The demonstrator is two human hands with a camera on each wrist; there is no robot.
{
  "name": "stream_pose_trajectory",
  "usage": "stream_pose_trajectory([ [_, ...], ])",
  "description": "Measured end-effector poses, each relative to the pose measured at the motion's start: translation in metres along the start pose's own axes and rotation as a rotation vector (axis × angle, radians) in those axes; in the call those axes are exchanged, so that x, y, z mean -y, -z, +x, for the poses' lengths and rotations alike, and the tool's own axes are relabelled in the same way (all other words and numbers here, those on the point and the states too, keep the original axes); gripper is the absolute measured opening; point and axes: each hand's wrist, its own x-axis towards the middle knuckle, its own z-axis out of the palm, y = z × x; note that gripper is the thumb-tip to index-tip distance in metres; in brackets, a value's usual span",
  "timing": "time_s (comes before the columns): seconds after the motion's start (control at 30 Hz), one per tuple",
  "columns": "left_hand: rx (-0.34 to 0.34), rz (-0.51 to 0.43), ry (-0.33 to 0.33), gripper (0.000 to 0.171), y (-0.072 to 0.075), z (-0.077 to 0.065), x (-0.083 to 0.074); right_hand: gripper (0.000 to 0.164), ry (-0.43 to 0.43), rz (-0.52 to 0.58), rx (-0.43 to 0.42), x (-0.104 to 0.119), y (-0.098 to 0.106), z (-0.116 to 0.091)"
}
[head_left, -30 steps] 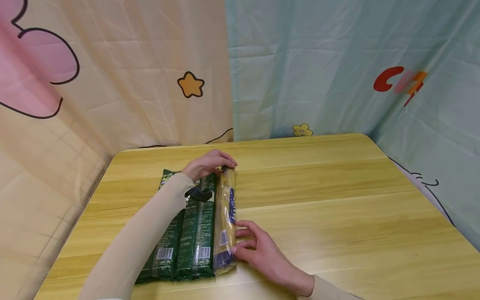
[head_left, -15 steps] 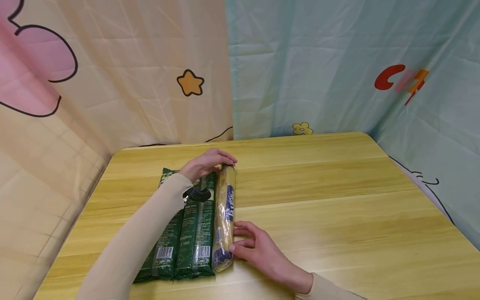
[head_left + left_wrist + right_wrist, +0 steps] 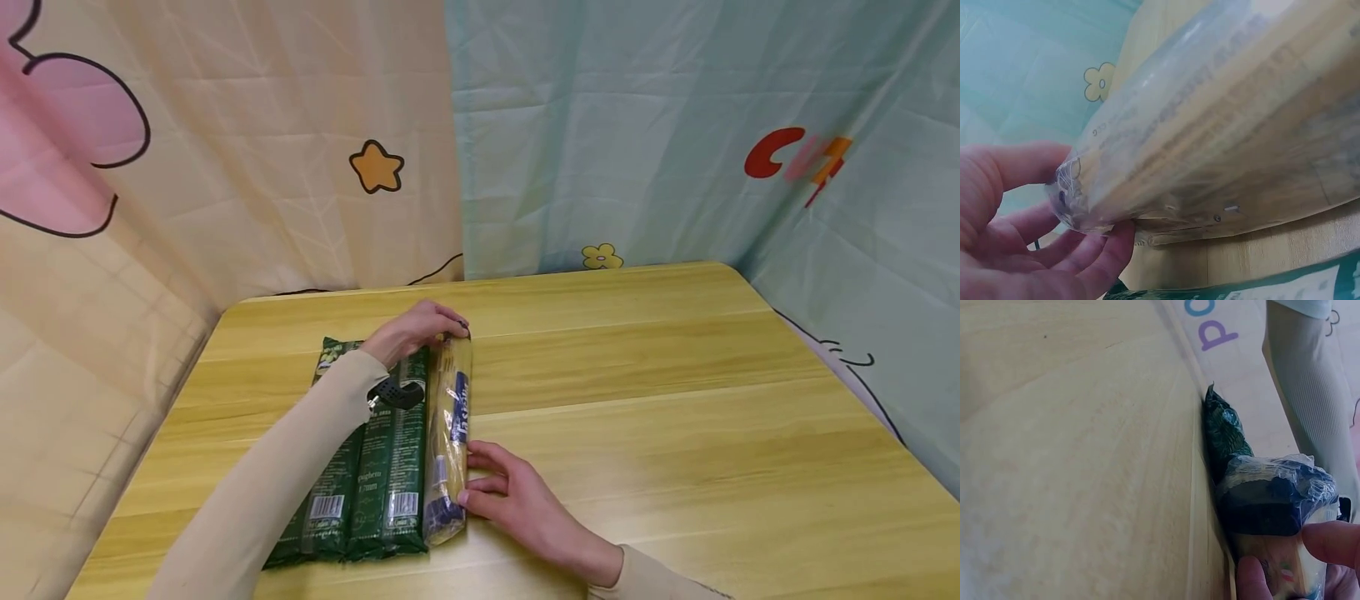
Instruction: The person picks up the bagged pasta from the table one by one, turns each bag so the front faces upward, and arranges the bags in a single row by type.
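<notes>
A clear pack of long pasta with blue print lies along the right side of two green spaghetti packs. At its far end my left hand holds the gathered wrapper. The left wrist view shows the thumb on one side of that end of the pasta pack and the fingers below. My right hand is at the near end, thumb and fingertips against the pack's right side. In the right wrist view the thumb and another fingertip touch the pasta pack. My left forearm hides part of the green packs.
The wooden table extends to the right of the packs. A patterned curtain hangs along its back and sides. A black wrist device sits at my left wrist.
The pasta pack has turned slightly and shifted a little left, so its blue print now shows at a different angle. Both hands stay at its ends; the green packs keep their place.
</notes>
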Motion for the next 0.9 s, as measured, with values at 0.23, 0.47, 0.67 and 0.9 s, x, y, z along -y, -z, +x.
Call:
stream_pose_trajectory([
  [0.23, -0.008, 0.054, 0.005, 0.025, 0.002, -0.009, -0.002, 0.059, 0.009, -0.007, 0.004, 0.0, -0.001, 0.0],
  [0.47, -0.044, 0.106, 0.033, 0.025, 0.001, -0.019, -0.007, 0.06, -0.003, -0.001, 0.002, 0.0, -0.002, 0.001],
  [0.67, -0.055, 0.038, 0.018, 0.024, 0.003, -0.019, 0.001, 0.058, -0.031, 0.007, -0.002, 0.0, -0.004, 0.001],
  [0.9, -0.069, -0.02, 0.027, 0.027, 0.009, -0.017, 0.011, 0.054, -0.04, -0.004, -0.009, 0.001, -0.001, 0.003],
])
